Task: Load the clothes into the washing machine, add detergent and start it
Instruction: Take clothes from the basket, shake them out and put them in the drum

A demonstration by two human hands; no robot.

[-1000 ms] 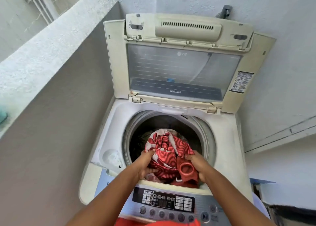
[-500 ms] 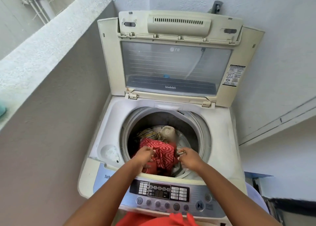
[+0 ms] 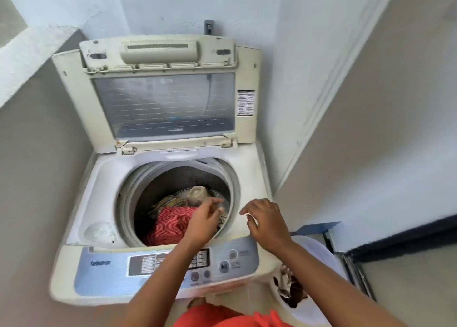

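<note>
A cream top-loading washing machine (image 3: 103, 178) stands before me with its lid (image 3: 163, 101) raised. In the drum lie a red patterned garment (image 3: 170, 224), a yellowish cloth (image 3: 167, 202) and a pale item (image 3: 196, 193). My left hand (image 3: 205, 221) hovers over the drum's right front edge, fingers apart, holding nothing. My right hand (image 3: 265, 221) is above the machine's right rim, also open and empty. The control panel (image 3: 108, 267) runs along the front, partly hidden by my left forearm.
A white laundry basket (image 3: 314, 250) with dark and white clothes (image 3: 290, 287) sits on the floor at the right of the machine. Walls close in on the left, back and right. A dark door threshold (image 3: 400, 237) lies at the far right.
The red garment has dropped from both hands into the drum. Both hands have opened, lifted out and shifted right. The camera has turned right, revealing the basket.
</note>
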